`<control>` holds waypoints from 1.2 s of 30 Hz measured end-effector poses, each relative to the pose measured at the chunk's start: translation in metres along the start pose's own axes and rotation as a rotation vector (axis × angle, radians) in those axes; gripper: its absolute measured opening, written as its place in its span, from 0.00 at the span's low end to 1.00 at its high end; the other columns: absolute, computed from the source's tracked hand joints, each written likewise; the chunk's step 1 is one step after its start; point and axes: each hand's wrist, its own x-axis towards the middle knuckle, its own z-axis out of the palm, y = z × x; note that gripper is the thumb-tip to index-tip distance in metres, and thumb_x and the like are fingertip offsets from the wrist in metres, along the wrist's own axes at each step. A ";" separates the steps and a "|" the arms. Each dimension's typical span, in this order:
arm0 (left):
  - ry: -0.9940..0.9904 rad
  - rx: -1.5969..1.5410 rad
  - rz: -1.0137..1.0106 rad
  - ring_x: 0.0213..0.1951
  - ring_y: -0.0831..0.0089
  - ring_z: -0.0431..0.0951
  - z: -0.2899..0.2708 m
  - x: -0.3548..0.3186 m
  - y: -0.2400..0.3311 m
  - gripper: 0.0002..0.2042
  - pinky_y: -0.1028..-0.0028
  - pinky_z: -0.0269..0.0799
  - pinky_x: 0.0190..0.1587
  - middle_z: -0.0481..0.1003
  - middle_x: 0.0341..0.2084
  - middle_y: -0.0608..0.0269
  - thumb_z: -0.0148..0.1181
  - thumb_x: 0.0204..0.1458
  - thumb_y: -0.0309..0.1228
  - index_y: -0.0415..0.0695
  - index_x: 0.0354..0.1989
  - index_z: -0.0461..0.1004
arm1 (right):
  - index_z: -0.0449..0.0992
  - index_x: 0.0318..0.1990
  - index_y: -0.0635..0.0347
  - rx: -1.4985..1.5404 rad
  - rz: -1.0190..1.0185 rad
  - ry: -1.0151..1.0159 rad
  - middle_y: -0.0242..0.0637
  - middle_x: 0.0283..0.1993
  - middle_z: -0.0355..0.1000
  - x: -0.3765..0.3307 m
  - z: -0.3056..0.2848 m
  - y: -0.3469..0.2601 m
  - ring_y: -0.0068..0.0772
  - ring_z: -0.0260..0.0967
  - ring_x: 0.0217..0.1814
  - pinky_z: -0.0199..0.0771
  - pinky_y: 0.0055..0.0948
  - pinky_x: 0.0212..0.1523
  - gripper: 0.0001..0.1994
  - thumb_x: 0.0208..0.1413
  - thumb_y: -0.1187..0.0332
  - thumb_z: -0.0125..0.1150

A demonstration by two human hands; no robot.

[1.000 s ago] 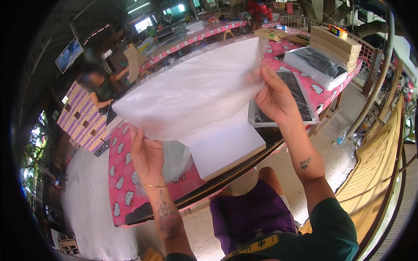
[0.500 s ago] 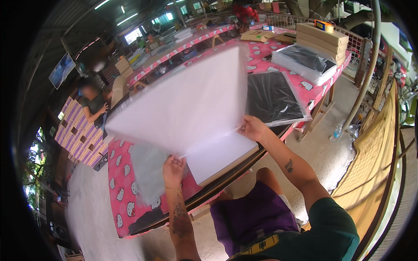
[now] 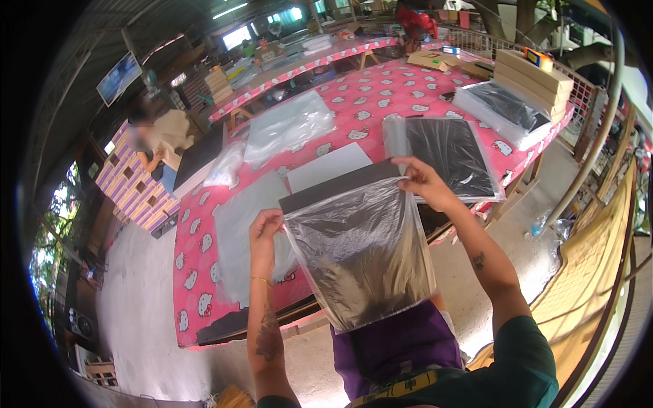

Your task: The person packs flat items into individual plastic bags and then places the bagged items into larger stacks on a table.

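A black board (image 3: 337,192) sits mostly inside a clear plastic bag (image 3: 360,258), its upper strip sticking out of the bag's mouth. My left hand (image 3: 264,234) is closed on the bag's left upper corner. At the opposite corner my right hand (image 3: 428,185) pinches the bag's edge, close against the board. The bagged part hangs over the table's front edge, above my lap. Just behind it, a white board (image 3: 330,167) lies on the table, partly hidden. Beside my left hand, clear plastic bags (image 3: 245,224) lie flat.
The long table has a pink patterned cover (image 3: 381,95). A bagged black board (image 3: 449,153) lies at right, with a bagged stack (image 3: 500,112) and brown boxes (image 3: 534,81) beyond. More plastic bags (image 3: 289,126) lie farther back. A person (image 3: 163,146) sits at far left near stacked boxes (image 3: 132,187).
The raised white panel in plastic is no longer held up. The bag now hangs toward my lap with black board in it. Both hands have moved slightly up the picture.
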 end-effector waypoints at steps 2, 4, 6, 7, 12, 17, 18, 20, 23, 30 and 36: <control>-0.074 0.139 0.105 0.34 0.81 0.71 -0.001 -0.003 0.015 0.06 0.79 0.68 0.39 0.73 0.29 0.67 0.52 0.52 0.19 0.38 0.38 0.73 | 0.62 0.65 0.50 -0.164 -0.071 -0.022 0.21 0.26 0.56 -0.008 0.005 -0.027 0.14 0.55 0.28 0.59 0.19 0.30 0.32 0.51 0.75 0.65; -0.107 0.255 0.168 0.34 0.81 0.72 -0.001 -0.012 0.027 0.07 0.79 0.68 0.38 0.73 0.29 0.67 0.51 0.52 0.17 0.37 0.38 0.72 | 0.61 0.66 0.52 -0.386 -0.057 -0.040 0.20 0.27 0.54 -0.019 0.005 -0.055 0.14 0.52 0.28 0.58 0.18 0.30 0.33 0.52 0.75 0.66; -0.102 0.347 0.189 0.32 0.82 0.72 0.004 -0.021 0.036 0.09 0.80 0.69 0.37 0.73 0.29 0.68 0.49 0.52 0.14 0.37 0.39 0.71 | 0.66 0.63 0.50 -0.549 -0.065 -0.067 0.24 0.23 0.54 -0.024 0.001 -0.062 0.16 0.52 0.25 0.57 0.22 0.27 0.28 0.52 0.72 0.65; -0.085 0.368 0.203 0.32 0.82 0.72 0.006 -0.025 0.037 0.09 0.81 0.68 0.36 0.73 0.29 0.68 0.49 0.52 0.13 0.37 0.39 0.71 | 0.68 0.61 0.50 -0.628 -0.077 -0.088 0.26 0.22 0.54 -0.026 -0.002 -0.064 0.17 0.53 0.25 0.57 0.22 0.27 0.27 0.52 0.71 0.65; -0.044 0.424 0.229 0.33 0.84 0.73 0.010 -0.047 0.035 0.09 0.83 0.67 0.35 0.74 0.29 0.68 0.52 0.51 0.12 0.36 0.39 0.71 | 0.78 0.50 0.54 -0.681 -0.046 -0.134 0.32 0.20 0.62 -0.040 -0.005 -0.062 0.20 0.56 0.23 0.60 0.26 0.27 0.17 0.52 0.69 0.66; 0.049 0.391 0.224 0.32 0.85 0.73 0.007 -0.053 0.029 0.08 0.84 0.67 0.35 0.75 0.29 0.68 0.54 0.53 0.13 0.37 0.40 0.72 | 0.79 0.48 0.59 -0.643 -0.049 -0.163 0.41 0.29 0.74 -0.049 0.004 -0.062 0.22 0.59 0.22 0.64 0.28 0.27 0.15 0.51 0.70 0.67; 0.070 0.387 0.238 0.32 0.85 0.73 0.007 -0.052 0.028 0.08 0.84 0.67 0.34 0.75 0.28 0.68 0.54 0.54 0.14 0.37 0.40 0.72 | 0.78 0.49 0.59 -0.634 -0.041 -0.167 0.42 0.31 0.75 -0.051 0.005 -0.060 0.23 0.60 0.22 0.65 0.28 0.27 0.16 0.51 0.70 0.66; 0.148 0.384 0.293 0.32 0.85 0.73 0.011 -0.051 0.025 0.08 0.85 0.66 0.34 0.75 0.28 0.68 0.55 0.54 0.14 0.37 0.40 0.72 | 0.78 0.49 0.58 -0.666 -0.079 -0.197 0.42 0.30 0.75 -0.053 0.007 -0.057 0.24 0.61 0.22 0.66 0.28 0.27 0.16 0.52 0.70 0.66; 0.261 0.461 0.353 0.31 0.84 0.74 0.014 -0.052 0.025 0.08 0.84 0.67 0.34 0.75 0.29 0.67 0.56 0.54 0.15 0.37 0.41 0.71 | 0.78 0.50 0.58 -0.684 -0.035 -0.238 0.43 0.30 0.75 -0.055 0.014 -0.061 0.26 0.62 0.22 0.67 0.29 0.28 0.17 0.51 0.70 0.67; 0.357 0.303 0.395 0.37 0.75 0.78 0.005 -0.052 0.025 0.11 0.78 0.73 0.40 0.73 0.38 0.61 0.55 0.52 0.13 0.34 0.44 0.70 | 0.78 0.50 0.56 -0.685 -0.044 -0.278 0.43 0.29 0.76 -0.054 0.026 -0.066 0.29 0.66 0.22 0.69 0.28 0.29 0.17 0.50 0.70 0.67; 0.397 0.250 0.451 0.48 0.69 0.77 0.004 -0.061 0.041 0.12 0.74 0.71 0.47 0.75 0.45 0.55 0.58 0.54 0.19 0.38 0.47 0.71 | 0.78 0.50 0.56 -0.715 -0.028 -0.293 0.44 0.31 0.77 -0.053 0.041 -0.074 0.31 0.72 0.25 0.71 0.30 0.29 0.17 0.50 0.70 0.67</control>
